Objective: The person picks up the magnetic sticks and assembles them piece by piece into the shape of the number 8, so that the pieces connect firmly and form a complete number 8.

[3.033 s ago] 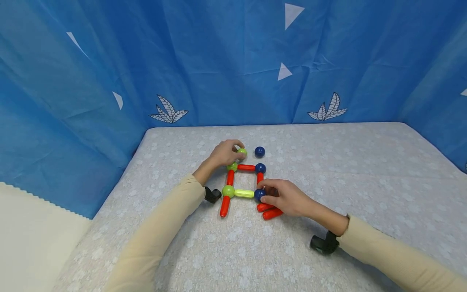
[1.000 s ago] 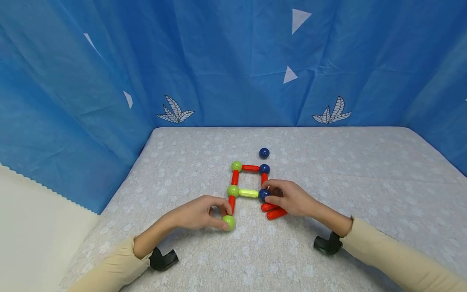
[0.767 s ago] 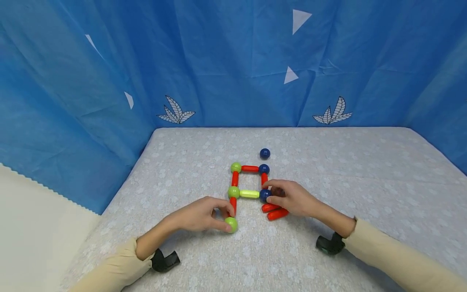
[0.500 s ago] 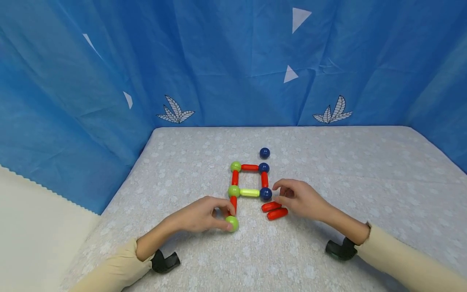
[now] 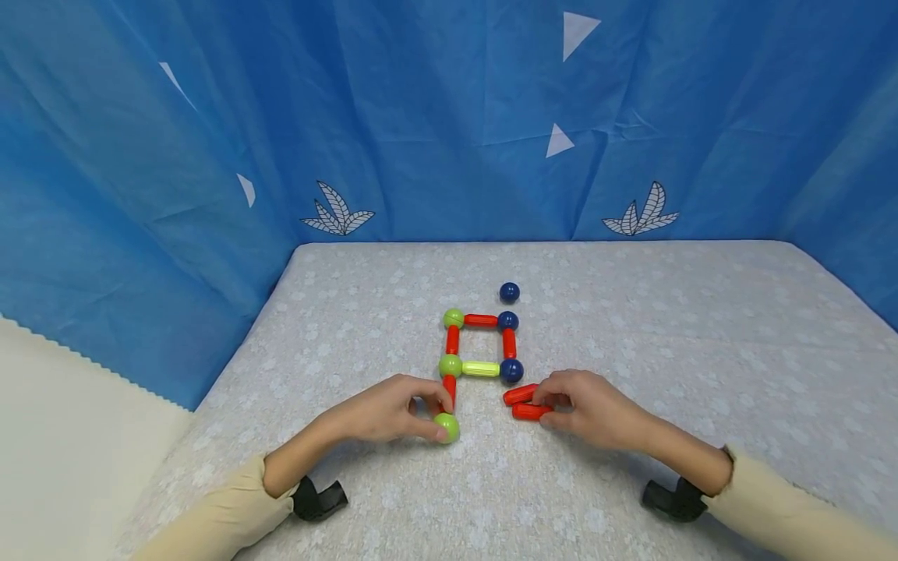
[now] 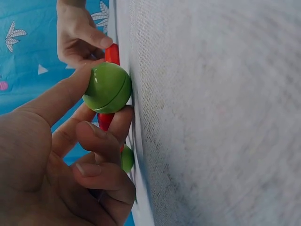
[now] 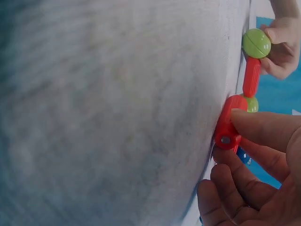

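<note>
In the head view, my left hand [image 5: 386, 409] pinches a green ball [image 5: 447, 428] between thumb and fingers. The ball sits at the near end of a red magnetic rod [image 5: 449, 388], which runs back to another green ball [image 5: 450, 365]. That one is a corner of a square of rods and balls, with a yellow-green rod [image 5: 481, 368] on its near side and a blue ball [image 5: 511, 370] at its near right corner. My right hand [image 5: 599, 409] pinches the nearer loose red rod [image 7: 231, 120], thumb on top in the right wrist view. A second loose red rod [image 5: 519, 395] lies beside it.
Behind the square lies a loose blue ball [image 5: 510, 292]. A pale flowered cloth [image 5: 701, 351] covers the table, and a blue curtain [image 5: 449, 117] hangs along its back and left sides.
My left hand carried the green ball from behind the square to the red rod's near end. My right hand left the blue corner ball, moved nearer and took hold of a loose red rod.
</note>
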### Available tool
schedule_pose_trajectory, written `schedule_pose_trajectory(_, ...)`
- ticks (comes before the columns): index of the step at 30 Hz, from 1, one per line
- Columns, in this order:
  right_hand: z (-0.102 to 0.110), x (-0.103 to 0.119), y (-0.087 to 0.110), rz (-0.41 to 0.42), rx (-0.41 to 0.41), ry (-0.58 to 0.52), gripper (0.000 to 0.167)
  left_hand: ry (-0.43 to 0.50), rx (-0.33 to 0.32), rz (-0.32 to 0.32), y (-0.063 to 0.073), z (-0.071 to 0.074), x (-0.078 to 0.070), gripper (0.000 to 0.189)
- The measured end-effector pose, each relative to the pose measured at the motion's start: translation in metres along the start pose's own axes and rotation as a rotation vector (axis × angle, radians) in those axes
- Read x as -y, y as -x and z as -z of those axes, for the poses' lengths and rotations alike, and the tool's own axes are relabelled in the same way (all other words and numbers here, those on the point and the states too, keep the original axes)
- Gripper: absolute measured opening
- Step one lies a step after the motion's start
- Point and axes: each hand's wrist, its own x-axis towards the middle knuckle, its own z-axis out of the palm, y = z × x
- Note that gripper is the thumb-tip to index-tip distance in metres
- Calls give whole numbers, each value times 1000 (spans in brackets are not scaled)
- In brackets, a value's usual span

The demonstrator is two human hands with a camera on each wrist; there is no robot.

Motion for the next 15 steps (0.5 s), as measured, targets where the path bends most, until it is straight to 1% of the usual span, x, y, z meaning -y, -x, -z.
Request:
schedule_pose_trajectory(4, -4, 5, 0, -8, 15, -82, 14, -1, 2, -1, -1, 0, 1, 22)
schedule_pose_trajectory(7, -10, 14, -1, -3, 38, -176, 14, 0, 1, 0, -1, 1, 1, 22)
schedule_pose_trajectory(9, -15, 21, -3, 11, 51, -212, 13, 1, 0, 1, 0, 1, 1, 22)
schedule_pose_trajectory(12, -23, 30, -9, 27, 56, -206, 10, 17, 1, 7, 0, 1, 0, 22)
schedule_pose_trajectory(15, -30, 34, -14, 39, 56, -191, 9, 40, 4, 17, -1, 0, 0, 22)
